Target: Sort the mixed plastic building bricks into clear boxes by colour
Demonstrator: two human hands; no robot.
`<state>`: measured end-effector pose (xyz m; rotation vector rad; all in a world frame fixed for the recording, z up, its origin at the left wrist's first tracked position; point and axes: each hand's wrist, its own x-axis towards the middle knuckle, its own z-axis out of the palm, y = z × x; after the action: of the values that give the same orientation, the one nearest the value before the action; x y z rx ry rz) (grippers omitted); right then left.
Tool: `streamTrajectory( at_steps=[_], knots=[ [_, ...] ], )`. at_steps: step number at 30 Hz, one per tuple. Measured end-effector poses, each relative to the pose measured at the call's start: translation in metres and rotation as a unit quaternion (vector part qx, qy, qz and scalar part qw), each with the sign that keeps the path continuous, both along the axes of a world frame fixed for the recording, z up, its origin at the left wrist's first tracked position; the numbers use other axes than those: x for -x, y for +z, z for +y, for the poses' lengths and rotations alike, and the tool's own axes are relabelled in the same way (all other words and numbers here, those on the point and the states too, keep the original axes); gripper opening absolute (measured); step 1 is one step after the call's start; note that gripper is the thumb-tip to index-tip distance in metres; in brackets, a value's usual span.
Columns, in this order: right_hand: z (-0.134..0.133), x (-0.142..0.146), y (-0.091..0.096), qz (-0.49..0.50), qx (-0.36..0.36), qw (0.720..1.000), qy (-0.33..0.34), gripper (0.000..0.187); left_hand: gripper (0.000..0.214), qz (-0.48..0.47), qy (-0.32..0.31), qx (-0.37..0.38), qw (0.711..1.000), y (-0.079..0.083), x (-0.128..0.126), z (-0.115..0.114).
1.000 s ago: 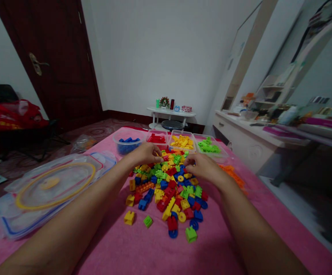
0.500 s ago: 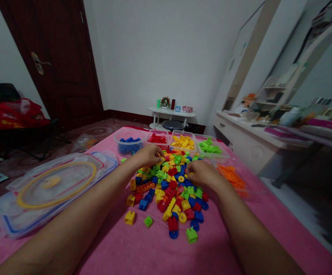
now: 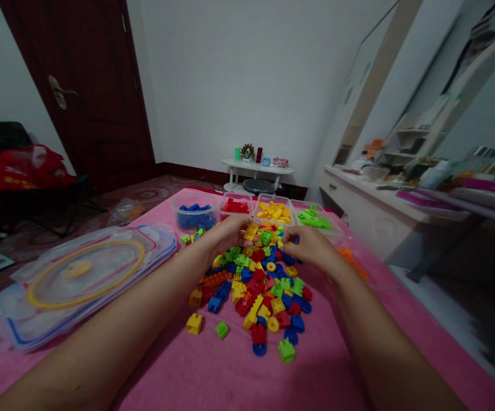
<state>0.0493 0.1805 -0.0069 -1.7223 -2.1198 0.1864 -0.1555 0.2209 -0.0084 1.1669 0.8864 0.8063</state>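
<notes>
A mixed heap of toy building blocks (image 3: 256, 285) in red, yellow, blue, green and orange lies on the pink cloth (image 3: 213, 371). At the heap's far left side, my left hand (image 3: 232, 233) is closed, with a yellow block (image 3: 251, 230) at its fingertips. My right hand (image 3: 306, 244) rests over the far right side with its fingers bent together. What those fingers hold, if anything, is hidden; a bit of blue shows beside them. Behind the hands stand clear tubs of blue blocks (image 3: 194, 217), red blocks (image 3: 235, 206), yellow blocks (image 3: 274, 212) and green blocks (image 3: 313, 218).
Stacked clear lids (image 3: 87, 274) lie at the left of the cloth. Orange blocks (image 3: 352, 262) sit to the right, partly behind my right arm. A white dresser (image 3: 371, 205) stands on the right, and a low white table (image 3: 258, 167) by the wall.
My left hand has shifted slightly right and now shows a yellow block at its fingers. The right hand has moved a little farther away and to the right.
</notes>
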Motion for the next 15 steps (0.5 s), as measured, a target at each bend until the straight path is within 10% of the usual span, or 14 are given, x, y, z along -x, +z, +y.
streamTrajectory(
  at_steps=[7, 15],
  knots=[
    [-0.008, 0.039, 0.002, 0.157, -0.186, 0.968, 0.054, 0.014, 0.046, -0.053, -0.106, 0.037, 0.992, -0.005, -0.001, -0.004],
    [-0.008, 0.046, -0.001, 0.269, -0.104, 0.955, 0.07, 0.044, 0.033, -0.066, -0.132, 0.046, 0.988, -0.006, -0.006, -0.009]
  ],
)
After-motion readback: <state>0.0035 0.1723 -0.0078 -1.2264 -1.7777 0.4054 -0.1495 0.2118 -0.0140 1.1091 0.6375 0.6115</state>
